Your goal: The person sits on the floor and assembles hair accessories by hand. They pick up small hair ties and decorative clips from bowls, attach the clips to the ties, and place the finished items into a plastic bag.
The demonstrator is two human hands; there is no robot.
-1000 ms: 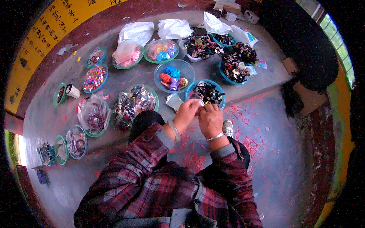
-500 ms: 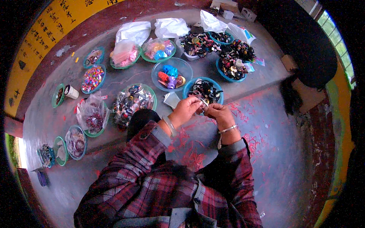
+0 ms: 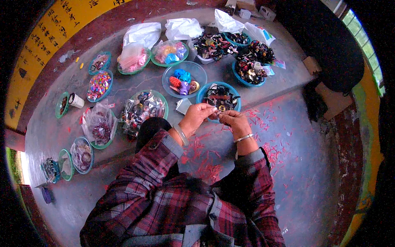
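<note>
Just above the near rim of the blue bowl of dark hair ties, I see a small dark piece pinched between both sets of fingertips, the left hand and right hand pressed together on it; what exactly the piece is I cannot tell. I judge the work well short of finished, since that bowl and the clear bowl of bright clips beside it look full, as do the bagged bowls farther left. Red scraps litter the floor under my wrists.
</note>
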